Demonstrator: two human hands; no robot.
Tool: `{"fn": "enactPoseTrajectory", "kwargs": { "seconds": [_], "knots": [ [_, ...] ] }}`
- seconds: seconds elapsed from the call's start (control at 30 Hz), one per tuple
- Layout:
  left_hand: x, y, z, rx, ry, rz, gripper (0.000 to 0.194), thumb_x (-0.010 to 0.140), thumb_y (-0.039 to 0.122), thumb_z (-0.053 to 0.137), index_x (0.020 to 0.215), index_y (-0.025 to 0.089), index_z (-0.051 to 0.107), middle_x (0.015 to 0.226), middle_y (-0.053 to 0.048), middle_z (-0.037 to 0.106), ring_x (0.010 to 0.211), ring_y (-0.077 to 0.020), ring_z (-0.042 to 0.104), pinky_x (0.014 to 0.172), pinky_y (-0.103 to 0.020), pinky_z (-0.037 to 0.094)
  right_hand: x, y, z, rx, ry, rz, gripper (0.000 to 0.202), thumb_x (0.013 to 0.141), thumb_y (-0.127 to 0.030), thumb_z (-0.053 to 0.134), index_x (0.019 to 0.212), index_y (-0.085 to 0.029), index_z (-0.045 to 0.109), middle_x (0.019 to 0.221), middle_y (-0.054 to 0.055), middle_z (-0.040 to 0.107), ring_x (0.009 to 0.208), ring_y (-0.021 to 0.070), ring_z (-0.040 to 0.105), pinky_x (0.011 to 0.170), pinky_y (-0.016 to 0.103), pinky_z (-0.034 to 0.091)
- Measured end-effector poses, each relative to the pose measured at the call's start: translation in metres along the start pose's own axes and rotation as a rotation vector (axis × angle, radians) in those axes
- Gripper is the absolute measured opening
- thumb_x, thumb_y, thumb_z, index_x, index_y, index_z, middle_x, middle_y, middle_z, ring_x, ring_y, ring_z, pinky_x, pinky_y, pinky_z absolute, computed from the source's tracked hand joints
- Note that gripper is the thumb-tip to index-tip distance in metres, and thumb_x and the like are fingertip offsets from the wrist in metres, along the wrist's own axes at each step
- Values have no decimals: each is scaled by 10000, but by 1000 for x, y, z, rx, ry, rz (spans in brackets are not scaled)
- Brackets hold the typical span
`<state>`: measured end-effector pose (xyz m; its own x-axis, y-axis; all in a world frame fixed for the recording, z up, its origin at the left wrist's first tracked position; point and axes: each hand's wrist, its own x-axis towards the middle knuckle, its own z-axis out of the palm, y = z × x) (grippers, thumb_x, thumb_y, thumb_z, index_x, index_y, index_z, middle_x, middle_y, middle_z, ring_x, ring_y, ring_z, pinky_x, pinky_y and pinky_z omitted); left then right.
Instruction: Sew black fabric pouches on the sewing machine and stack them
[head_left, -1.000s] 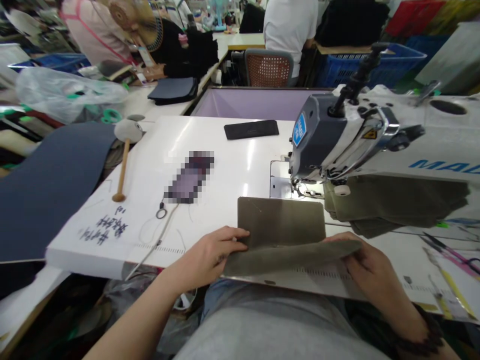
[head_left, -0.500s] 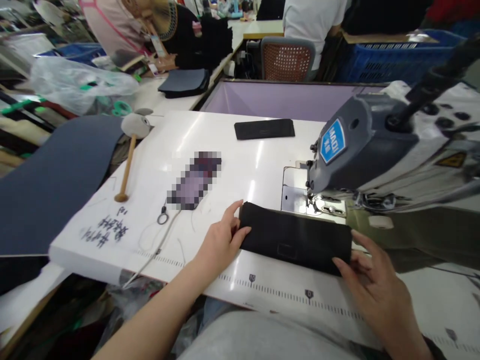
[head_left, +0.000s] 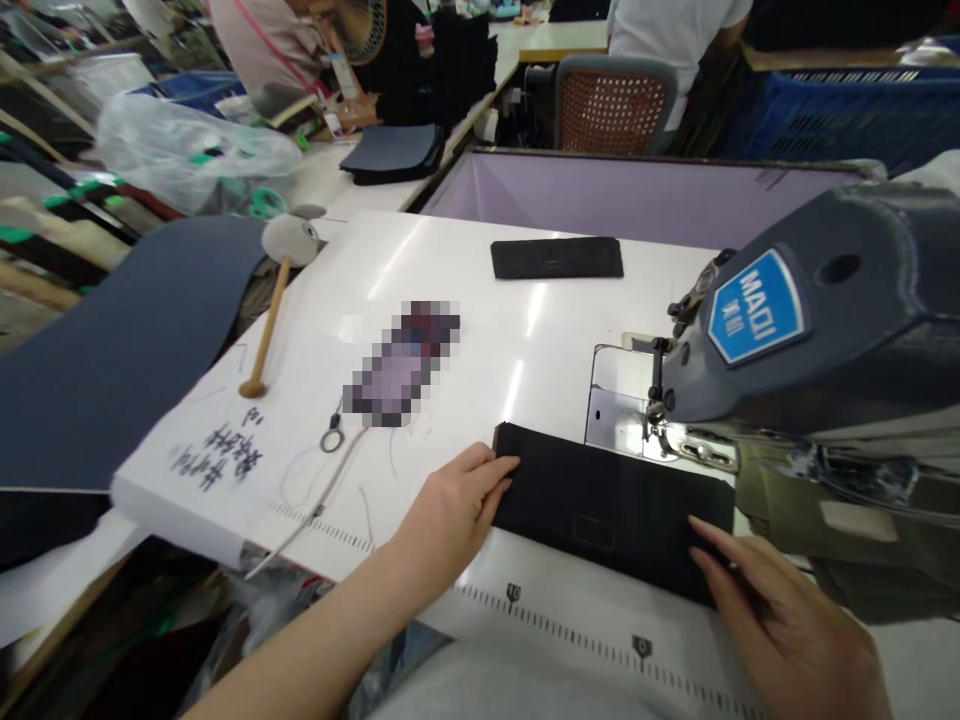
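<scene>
R hand (head_left: 806,615) now inboard on blk panel (head_left: 634,505), grip barely parted

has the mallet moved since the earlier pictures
No. The mallet keeps its place: its handle end sits just beyond the black handwriting on the white table, as before.

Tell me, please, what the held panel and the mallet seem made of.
Held panel: matte black, perhaps fabric or faux leather, given its low sheen. Mallet: handle likely smooth wood, from its tan colour and knobbed end; pale, dull head possibly rubber.
</scene>
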<state>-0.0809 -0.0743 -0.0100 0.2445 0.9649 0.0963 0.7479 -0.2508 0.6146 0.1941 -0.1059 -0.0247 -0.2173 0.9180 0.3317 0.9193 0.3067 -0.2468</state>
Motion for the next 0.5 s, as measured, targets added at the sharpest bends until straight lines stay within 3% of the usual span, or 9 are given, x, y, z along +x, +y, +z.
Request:
{"fn": "enactPoseTrajectory", "kwargs": {
  "seconds": [0.23,0.5],
  "knots": [
    [0,0,0,5,-20,-43,236,823,108,437,994,135,597,789,-32,566,680,-116,568,633,-240,510,3,0,1,-49,-11,-28,374,878,-421,336,957,-182,613,874,59,665,752,196,644,606,298,523],
    [1,0,-1,32,-30,-46,242,823,115,429,994,148,596,793,-31,575,666,-114,569,620,-237,509,1,2,3,-32,-13,20,386,862,-450,344,943,-200,627,872,54,671,791,220,643,658,340,532]
  ]
}}
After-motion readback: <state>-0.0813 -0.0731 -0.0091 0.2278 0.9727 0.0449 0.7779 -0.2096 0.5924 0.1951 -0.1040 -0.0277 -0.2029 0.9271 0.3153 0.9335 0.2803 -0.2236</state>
